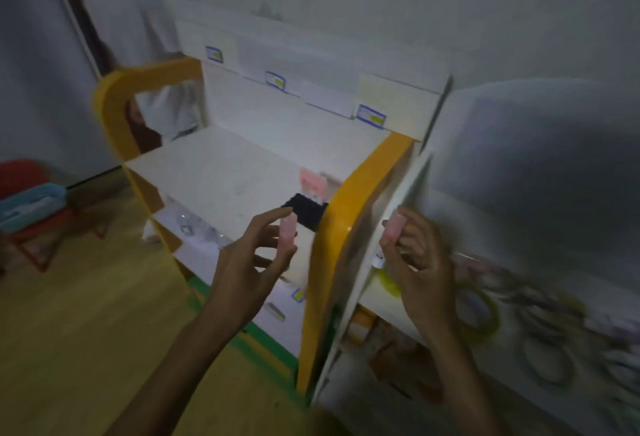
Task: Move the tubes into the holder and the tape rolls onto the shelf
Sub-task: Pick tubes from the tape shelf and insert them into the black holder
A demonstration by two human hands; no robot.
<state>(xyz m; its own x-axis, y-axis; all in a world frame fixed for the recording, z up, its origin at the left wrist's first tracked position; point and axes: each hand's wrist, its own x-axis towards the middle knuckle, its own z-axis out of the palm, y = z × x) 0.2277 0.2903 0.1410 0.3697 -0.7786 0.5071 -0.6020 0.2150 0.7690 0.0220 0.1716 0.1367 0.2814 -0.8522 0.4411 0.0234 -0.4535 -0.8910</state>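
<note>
- Your left hand [249, 262] pinches a pink tube [288, 233] between thumb and fingertips, held upright just in front of the black holder [306, 210]; the other fingers are spread loose.
- Your right hand [415, 262] is closed around a second pink tube [394, 226]; only its upper end shows above the fingers, the rest is hidden in the grip.
- The holder sits at the right front corner of the white shelf [221, 172], against the yellow side frame [346, 220]. Its slots are too dark and smeared to make out.
- More pink tubes [313, 182] stand just behind the holder, blurred; you cannot count them.
- Tape rolls [478, 311] lie on the counter [540, 366] at the right, behind your right wrist. Motion blur melts them together, and the far ones are cut off by the frame edge.
- Beyond the shelf, a person in a white shirt [135, 19] is partly cut off at the top.
</note>
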